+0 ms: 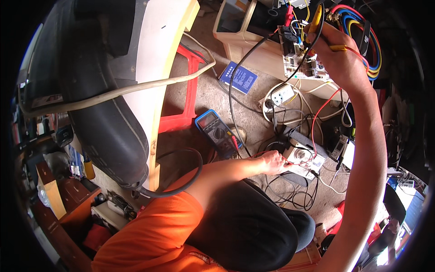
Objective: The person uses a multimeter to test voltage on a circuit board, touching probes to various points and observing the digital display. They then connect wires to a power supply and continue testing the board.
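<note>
Pressing a yellow-handled probe (318,18) against the circuit board (304,63) with right hand (337,54) fingers closed around it, raised for reach; left hand (273,162) fingers curled on a small white meter (304,156) on the floor, steadying it beside the blue multimeter (216,131).

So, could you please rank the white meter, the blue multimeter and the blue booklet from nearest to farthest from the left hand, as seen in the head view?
From the left hand:
1. White meter, touching the hand, just to its right.
2. Blue multimeter, on the floor to its left.
3. Blue booklet, farther up, beside the cream casing.
</note>
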The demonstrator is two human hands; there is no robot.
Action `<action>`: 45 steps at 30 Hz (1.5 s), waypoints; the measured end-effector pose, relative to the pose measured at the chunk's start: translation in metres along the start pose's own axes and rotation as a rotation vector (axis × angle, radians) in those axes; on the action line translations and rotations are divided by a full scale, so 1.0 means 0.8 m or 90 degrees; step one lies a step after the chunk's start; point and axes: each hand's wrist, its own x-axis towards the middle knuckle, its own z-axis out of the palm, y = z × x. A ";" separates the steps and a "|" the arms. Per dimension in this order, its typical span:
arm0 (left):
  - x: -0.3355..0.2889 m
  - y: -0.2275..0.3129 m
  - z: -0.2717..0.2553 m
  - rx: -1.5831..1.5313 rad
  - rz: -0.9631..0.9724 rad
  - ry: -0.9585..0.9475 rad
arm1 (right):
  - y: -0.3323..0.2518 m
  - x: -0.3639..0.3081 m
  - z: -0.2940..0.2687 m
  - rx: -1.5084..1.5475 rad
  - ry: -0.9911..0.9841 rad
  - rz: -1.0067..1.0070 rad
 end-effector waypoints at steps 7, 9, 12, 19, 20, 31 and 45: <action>0.003 0.003 0.019 -0.027 -0.012 0.022 | -0.004 0.002 0.000 0.012 -0.006 0.024; 0.004 0.004 0.022 -0.049 -0.023 0.076 | -0.003 -0.001 -0.002 0.003 -0.006 0.000; -0.006 -0.015 -0.028 -0.173 -0.016 0.042 | -0.004 0.003 -0.008 -0.006 -0.042 0.041; -0.102 -0.125 -0.248 -1.151 0.000 0.138 | -0.001 0.006 -0.008 -0.021 -0.051 0.056; -0.120 -0.136 -0.272 -1.289 0.008 0.293 | -0.003 0.006 -0.012 -0.028 -0.052 0.070; -0.032 -0.213 -0.352 -0.761 -0.404 1.161 | 0.000 0.002 -0.008 0.009 -0.044 -0.003; -0.028 -0.240 -0.372 -0.633 -0.351 1.122 | -0.023 -0.009 -0.018 0.078 0.046 0.068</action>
